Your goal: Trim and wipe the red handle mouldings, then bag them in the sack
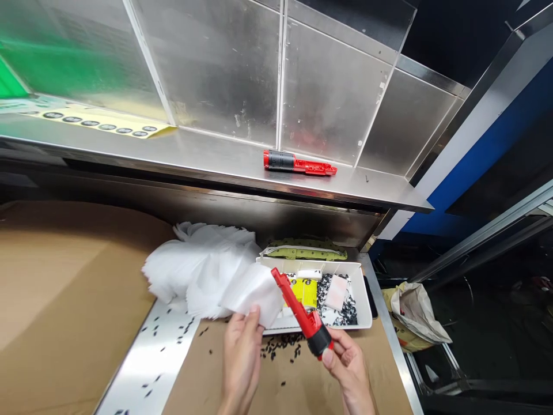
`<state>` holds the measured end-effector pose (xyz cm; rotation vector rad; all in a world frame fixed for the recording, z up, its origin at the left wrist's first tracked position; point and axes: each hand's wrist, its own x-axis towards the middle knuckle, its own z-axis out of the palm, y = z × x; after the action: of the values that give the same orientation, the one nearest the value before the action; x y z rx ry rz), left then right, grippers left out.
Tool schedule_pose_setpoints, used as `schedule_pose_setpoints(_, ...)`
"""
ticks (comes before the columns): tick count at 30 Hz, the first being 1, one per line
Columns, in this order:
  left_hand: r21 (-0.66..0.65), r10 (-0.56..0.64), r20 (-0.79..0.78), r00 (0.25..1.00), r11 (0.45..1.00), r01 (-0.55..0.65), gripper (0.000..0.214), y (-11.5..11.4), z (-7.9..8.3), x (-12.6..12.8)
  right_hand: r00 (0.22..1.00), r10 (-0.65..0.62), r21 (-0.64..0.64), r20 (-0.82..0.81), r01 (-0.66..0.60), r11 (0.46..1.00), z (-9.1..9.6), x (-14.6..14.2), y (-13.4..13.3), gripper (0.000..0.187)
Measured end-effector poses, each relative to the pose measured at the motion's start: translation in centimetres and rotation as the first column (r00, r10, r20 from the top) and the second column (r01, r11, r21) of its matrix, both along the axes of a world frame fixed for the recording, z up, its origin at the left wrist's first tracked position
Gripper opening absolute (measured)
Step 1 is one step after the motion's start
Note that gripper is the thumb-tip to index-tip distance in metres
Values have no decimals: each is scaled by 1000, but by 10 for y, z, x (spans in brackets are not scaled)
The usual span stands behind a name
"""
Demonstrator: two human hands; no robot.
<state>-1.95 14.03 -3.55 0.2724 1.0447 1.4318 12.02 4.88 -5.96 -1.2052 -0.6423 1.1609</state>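
Note:
My left hand [243,354] pinches the near edge of a thin, translucent white foam sheet [257,285], thumb on top. Behind it lies a heap of similar white sheets [203,259]. In my right hand [349,366] is a red and black plastic tool part [307,320], gripped by its black and red end. Its narrow red end points up and left, over a white tray [366,308]. A similar red and black part [298,163] lies on the metal shelf above.
The tray holds small black pieces [349,314], a yellow label packet [306,292] and a pinkish-white block [336,292]. Behind it is a green pouch [306,249]. Brown cardboard [64,288] fills the left. Stickers [99,123] and a screw [367,178] lie on the shelf; a sack [417,317] stands right.

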Motion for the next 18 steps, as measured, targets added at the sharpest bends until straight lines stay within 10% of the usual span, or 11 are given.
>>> schedule_pose_setpoints(18,-59,-148,94,985,986,154,32,-18,-9,13,999,-10,-51,36,12,999,-6,-3,-6,60)
